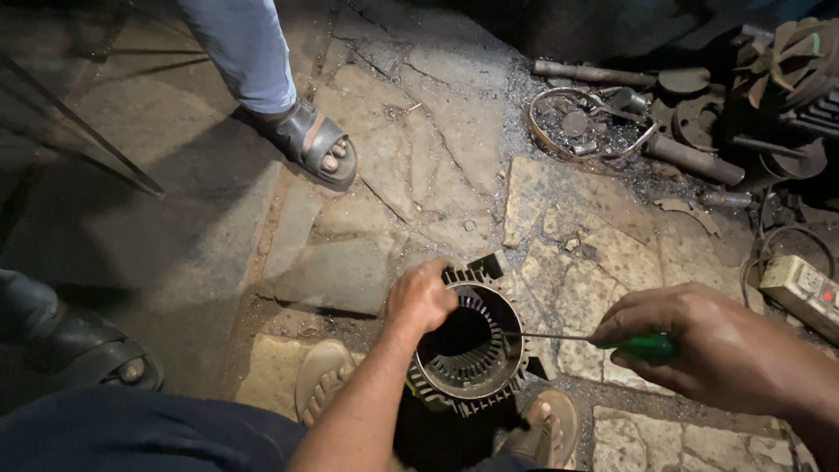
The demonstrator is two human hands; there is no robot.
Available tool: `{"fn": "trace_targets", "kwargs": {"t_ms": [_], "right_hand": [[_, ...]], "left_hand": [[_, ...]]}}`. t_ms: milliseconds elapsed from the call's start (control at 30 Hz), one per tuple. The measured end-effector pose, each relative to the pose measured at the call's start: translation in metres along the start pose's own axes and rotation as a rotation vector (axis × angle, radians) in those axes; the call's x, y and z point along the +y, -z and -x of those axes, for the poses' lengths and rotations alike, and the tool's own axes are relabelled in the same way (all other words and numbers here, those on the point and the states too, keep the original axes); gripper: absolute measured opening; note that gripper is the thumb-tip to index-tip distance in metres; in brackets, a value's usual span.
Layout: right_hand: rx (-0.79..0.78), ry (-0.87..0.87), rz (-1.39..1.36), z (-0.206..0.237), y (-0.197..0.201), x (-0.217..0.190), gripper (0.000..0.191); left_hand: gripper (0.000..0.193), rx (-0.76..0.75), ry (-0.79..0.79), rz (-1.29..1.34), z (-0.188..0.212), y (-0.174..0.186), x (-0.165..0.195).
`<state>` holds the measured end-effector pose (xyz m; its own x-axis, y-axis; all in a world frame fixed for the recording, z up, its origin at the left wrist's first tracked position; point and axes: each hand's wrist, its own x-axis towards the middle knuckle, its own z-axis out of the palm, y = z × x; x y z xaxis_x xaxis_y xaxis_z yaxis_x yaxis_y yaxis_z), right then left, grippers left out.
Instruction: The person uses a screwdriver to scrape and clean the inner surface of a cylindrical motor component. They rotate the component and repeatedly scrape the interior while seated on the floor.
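A finned round metal motor housing [469,348] with slotted inner rim stands on the stone floor between my sandalled feet. My left hand [421,295] grips its upper left rim. My right hand [699,336] is closed on a screwdriver with a green handle [647,347]. The thin shaft [551,335] runs left, and its tip rests at the housing's inner right edge.
Another person's sandalled foot [319,144] stands at the upper left; a third foot [105,354] is at the left edge. Rusty metal parts and a wire ring [585,122] lie at the upper right. A white power strip [800,287] sits at the right.
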<state>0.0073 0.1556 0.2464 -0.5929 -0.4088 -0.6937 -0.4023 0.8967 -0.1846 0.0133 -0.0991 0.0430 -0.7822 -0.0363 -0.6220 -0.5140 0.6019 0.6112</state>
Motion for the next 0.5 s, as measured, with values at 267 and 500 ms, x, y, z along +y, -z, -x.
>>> {"fn": "trace_targets", "kwargs": {"t_ms": [267, 500], "right_hand": [[0.072, 0.259, 0.01, -0.007, -0.008, 0.011, 0.03], [-0.051, 0.051, -0.145, -0.014, -0.002, 0.009, 0.031]], "left_hand": [[0.066, 0.063, -0.055, -0.021, -0.002, -0.002, -0.003], [0.061, 0.145, -0.127, -0.016, -0.005, -0.004, -0.009]]}}
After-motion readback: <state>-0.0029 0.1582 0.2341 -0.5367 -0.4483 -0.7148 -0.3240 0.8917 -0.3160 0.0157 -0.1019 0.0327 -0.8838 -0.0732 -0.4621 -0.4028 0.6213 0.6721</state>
